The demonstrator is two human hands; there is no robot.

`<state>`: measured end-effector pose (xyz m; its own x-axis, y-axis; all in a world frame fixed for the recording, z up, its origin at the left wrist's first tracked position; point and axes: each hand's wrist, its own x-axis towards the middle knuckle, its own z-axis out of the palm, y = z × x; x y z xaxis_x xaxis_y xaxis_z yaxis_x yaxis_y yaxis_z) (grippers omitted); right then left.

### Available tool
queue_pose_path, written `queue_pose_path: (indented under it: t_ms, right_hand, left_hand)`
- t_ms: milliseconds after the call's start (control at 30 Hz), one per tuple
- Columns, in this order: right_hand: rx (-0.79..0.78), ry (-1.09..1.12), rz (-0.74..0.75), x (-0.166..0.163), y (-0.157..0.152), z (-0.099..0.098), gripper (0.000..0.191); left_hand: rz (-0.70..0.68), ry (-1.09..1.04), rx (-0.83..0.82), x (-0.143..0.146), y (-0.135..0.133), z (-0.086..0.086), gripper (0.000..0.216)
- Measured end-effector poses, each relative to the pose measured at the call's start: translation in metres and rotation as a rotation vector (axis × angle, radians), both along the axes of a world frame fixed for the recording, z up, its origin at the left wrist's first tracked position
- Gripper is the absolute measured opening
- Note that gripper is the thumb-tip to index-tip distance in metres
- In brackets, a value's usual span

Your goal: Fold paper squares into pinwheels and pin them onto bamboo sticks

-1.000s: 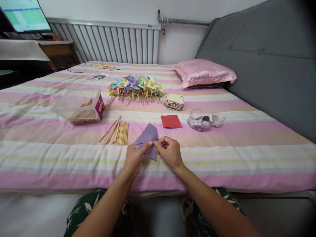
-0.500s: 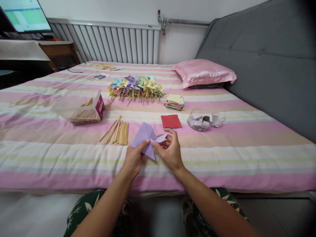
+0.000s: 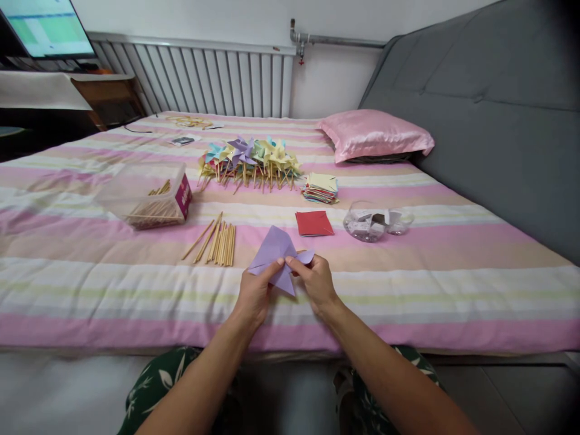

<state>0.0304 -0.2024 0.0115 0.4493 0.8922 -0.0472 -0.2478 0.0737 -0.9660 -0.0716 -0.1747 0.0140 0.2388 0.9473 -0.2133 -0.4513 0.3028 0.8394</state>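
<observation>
A purple paper pinwheel piece (image 3: 273, 243), with slit and partly folded corners, is held above the bed's front part. My left hand (image 3: 256, 293) is closed on its left side, the thumb pressing near the centre. With thumb and fingers, my right hand (image 3: 317, 281) pinches the paper at the right of the centre, where a curled flap shows. Both thumb tips nearly meet. Beyond the hands lies a small stack of red paper squares (image 3: 314, 223). Several thin wooden sticks (image 3: 222, 243) lie to the left of the purple paper.
A clear plastic box (image 3: 136, 193) of sticks stands at left. Finished pinwheels (image 3: 244, 158) are heaped farther back, beside a stack of coloured paper squares (image 3: 321, 186). A clear round container (image 3: 365, 223) with small contents sits at right. A pink pillow (image 3: 376, 134) rests near the grey headboard (image 3: 475, 96).
Both hands and the purple paper have shifted slightly right. My right hand has brought the flap inward, and its fingers are now closed nearer the paper's centre.
</observation>
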Motion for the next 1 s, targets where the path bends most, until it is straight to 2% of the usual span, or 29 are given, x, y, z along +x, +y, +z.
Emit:
queue_pose_path:
  t_ms: [200,367,567,1000]
  right_hand:
    - [-0.065,0.048,0.05,0.014,0.003,-0.003,0.025]
    - [-0.136,0.12,0.194,0.024,0.002,-0.001,0.024]
    - [-0.128,0.122,0.33,0.024,-0.001,-0.001,0.022]
    - [-0.086,-0.042,0.384,0.022,-0.002,0.003,0.024]
  left_hand:
    - [-0.138,0.046,0.016,-0.007,0.003,0.005,0.025]
    - [-0.195,0.112,0.05,-0.02,0.01,0.012,0.023]
    - [-0.3,0.175,0.049,-0.024,0.009,0.015,0.022]
    - [-0.258,0.308,0.044,-0.022,0.01,0.005,0.026]
